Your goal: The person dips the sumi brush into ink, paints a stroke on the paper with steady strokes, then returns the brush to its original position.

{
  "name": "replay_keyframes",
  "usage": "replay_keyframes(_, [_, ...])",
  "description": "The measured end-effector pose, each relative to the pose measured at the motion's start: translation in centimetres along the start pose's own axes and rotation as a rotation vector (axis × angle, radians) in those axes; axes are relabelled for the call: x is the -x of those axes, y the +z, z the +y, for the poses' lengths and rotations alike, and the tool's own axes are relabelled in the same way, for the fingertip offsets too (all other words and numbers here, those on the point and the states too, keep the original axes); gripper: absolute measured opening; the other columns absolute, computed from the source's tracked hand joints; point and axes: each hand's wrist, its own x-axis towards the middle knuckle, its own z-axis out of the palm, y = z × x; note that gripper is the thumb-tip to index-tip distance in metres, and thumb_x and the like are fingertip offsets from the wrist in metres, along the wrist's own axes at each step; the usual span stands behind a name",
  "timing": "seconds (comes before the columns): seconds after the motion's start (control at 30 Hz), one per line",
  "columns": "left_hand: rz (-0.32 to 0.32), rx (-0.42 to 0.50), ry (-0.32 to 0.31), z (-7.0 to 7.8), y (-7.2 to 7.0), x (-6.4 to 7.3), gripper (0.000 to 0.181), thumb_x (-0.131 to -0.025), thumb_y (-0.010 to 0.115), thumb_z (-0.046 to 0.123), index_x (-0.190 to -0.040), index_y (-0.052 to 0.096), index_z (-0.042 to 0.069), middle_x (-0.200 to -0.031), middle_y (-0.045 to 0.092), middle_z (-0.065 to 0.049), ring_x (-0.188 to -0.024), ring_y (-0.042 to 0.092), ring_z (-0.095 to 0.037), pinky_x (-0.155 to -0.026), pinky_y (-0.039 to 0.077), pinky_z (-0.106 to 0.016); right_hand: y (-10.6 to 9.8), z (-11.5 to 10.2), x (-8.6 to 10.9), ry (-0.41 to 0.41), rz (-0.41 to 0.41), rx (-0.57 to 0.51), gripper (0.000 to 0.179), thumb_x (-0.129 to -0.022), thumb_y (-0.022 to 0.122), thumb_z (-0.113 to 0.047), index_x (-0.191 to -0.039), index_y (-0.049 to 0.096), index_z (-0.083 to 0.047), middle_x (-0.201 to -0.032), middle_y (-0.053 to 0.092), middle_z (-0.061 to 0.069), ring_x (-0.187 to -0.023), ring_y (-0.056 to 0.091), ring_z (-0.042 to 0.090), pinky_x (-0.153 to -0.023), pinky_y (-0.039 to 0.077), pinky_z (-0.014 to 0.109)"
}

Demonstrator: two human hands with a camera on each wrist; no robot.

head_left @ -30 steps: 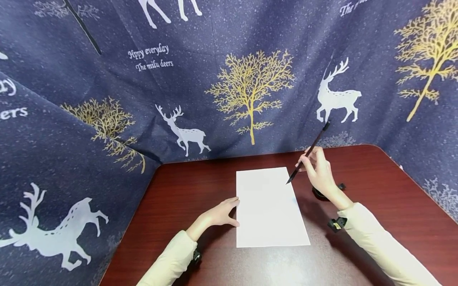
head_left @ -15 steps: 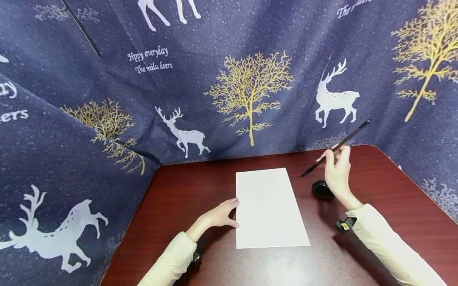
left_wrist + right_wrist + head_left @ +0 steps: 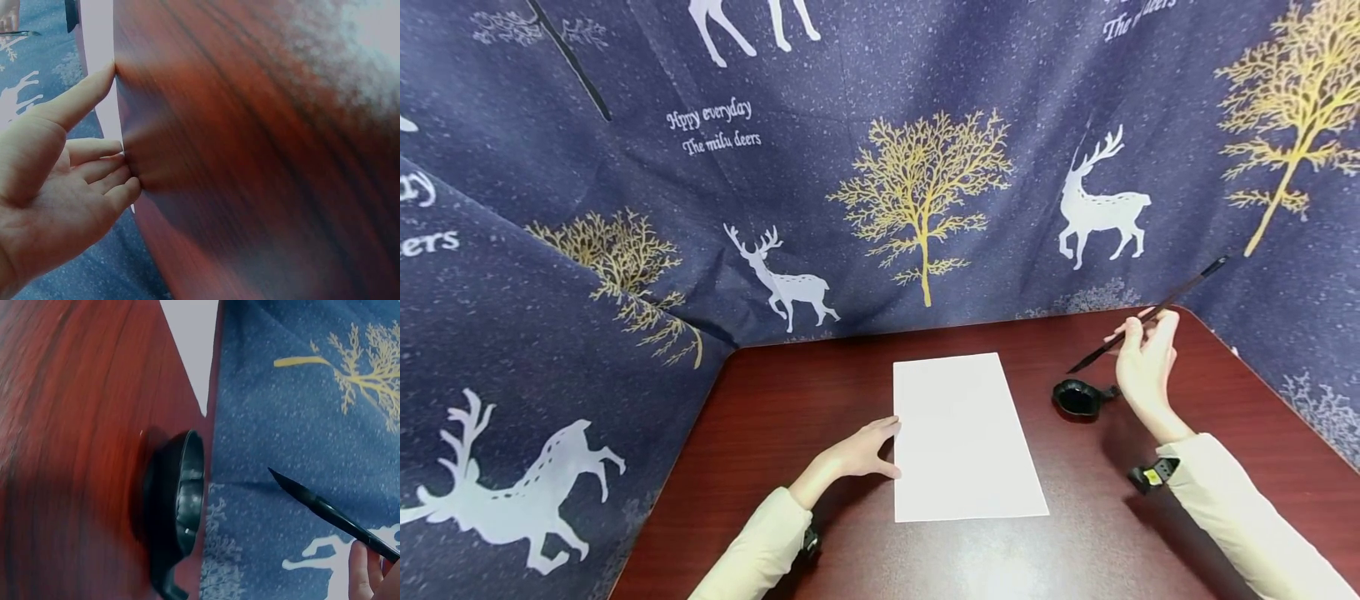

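A white sheet of paper (image 3: 966,442) lies on the table, and my left hand (image 3: 863,450) touches its left edge with thumb and fingertips spread. The left wrist view shows these fingers (image 3: 103,165) fairly straight along the paper's edge. My right hand (image 3: 1146,362) pinches a dark-handled writing brush (image 3: 1176,296), slanted with its black tip down and to the left. That tip is just above and behind a small black ink dish (image 3: 1077,398) with a short handle, right of the paper. In the right wrist view the brush (image 3: 331,512) is apart from the dish (image 3: 190,494).
The reddish-brown wooden table (image 3: 805,375) has a dark blue cloth (image 3: 820,167) with deer and trees hanging behind it and along its left side. Black wrist devices sit on both cuffs, the right one (image 3: 1152,475) over the table.
My right hand has moved right with the brush, away from the paper and past the ink dish, which now shows fully. The left hand has stayed at the paper's edge.
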Motion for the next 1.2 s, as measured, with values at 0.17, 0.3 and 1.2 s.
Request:
replay_keyframes(0.17, [0.000, -0.008, -0.006, -0.1, 0.1, 0.0, 0.081, -0.085, 0.074, 0.028, -0.147, 0.035, -0.004, -0.157, 0.028, -0.019, -0.146, 0.026, -0.033, -0.117, 0.027, -0.048, -0.6, 0.8, -0.3, 0.028, -0.019, 0.034, 0.020, -0.102, 0.042, -0.017, -0.116, 0.041, -0.002, -0.075, 0.056, -0.026, -0.062, 0.059, -0.013, -0.053, 0.047, 0.007])
replay_keyframes(0.3, [0.001, -0.002, -0.004, -0.3, 0.2, -0.1, 0.081, -0.085, 0.074, 0.030, -0.147, 0.034, -0.003, -0.157, 0.028, -0.018, -0.146, 0.026, -0.033, -0.117, 0.028, -0.048, -0.7, 1.6, -0.3, 0.068, -0.042, 0.059, 0.016, -0.102, 0.042, -0.016, -0.114, 0.042, -0.005, -0.073, 0.056, -0.024, -0.059, 0.059, -0.013, -0.051, 0.048, 0.008])
replay_keyframes(1.2, [0.009, 0.002, 0.010, -0.9, 0.6, -0.4, 0.082, -0.085, 0.074, 0.033, -0.148, 0.034, -0.002, -0.158, 0.027, -0.017, -0.147, 0.026, -0.031, -0.117, 0.028, -0.047, -0.4, 3.8, 0.7, 0.044, -0.132, 0.147, 0.021, -0.101, 0.045, -0.013, -0.115, 0.043, 0.003, -0.069, 0.052, -0.026, -0.057, 0.056, -0.018, -0.048, 0.050, 0.011])
